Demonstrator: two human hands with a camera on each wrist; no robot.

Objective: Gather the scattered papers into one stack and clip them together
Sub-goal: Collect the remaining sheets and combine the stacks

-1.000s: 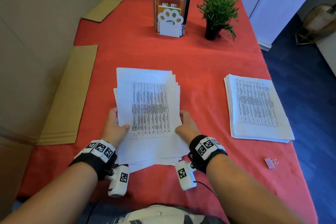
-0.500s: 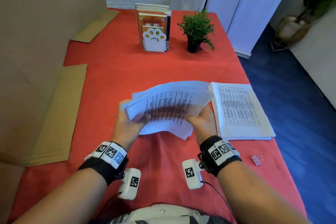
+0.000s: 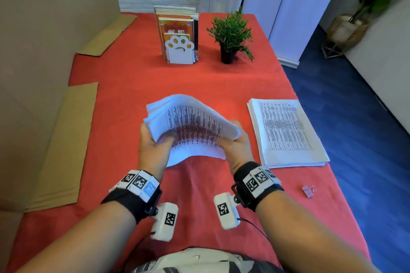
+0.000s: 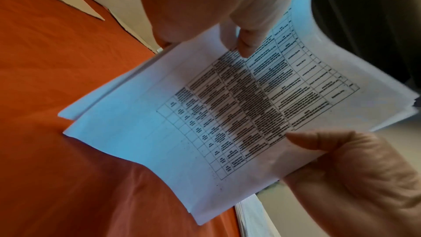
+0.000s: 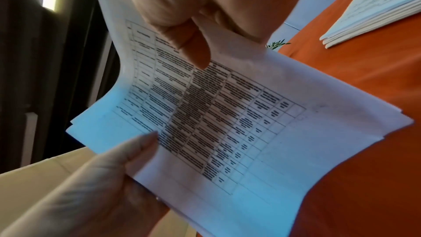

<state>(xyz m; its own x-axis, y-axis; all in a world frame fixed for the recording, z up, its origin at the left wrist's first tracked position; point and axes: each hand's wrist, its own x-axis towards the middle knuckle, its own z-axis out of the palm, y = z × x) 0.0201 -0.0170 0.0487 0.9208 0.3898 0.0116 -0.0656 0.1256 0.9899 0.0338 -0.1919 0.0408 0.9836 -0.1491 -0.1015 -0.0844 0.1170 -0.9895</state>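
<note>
A sheaf of white papers [image 3: 190, 126] printed with tables hangs above the red tablecloth [image 3: 137, 77], bowed upward, its edges uneven. My left hand [image 3: 153, 146] grips its left side with the thumb on top. My right hand [image 3: 236, 144] grips the right side the same way. In the left wrist view the left thumb [image 4: 248, 42] presses on the printed sheet [image 4: 227, 114], and the right hand [image 4: 353, 168] holds the far side. The right wrist view has the right thumb [image 5: 193, 48] on the papers [image 5: 239, 123] and the left hand [image 5: 91, 186] opposite. A small pink binder clip [image 3: 307, 190] lies at the right.
A second, squared stack of printed papers [image 3: 286, 131] lies flat to the right. At the back stand books in a white paw bookend [image 3: 179, 51] and a potted plant [image 3: 230, 35]. Cardboard pieces [image 3: 64, 144] line the left wall. The table's right edge [image 3: 315, 139] drops to blue floor.
The papers lay flat on the table under both hands a second ago. Both hands have since lifted them off the cloth and bent them into an arch.
</note>
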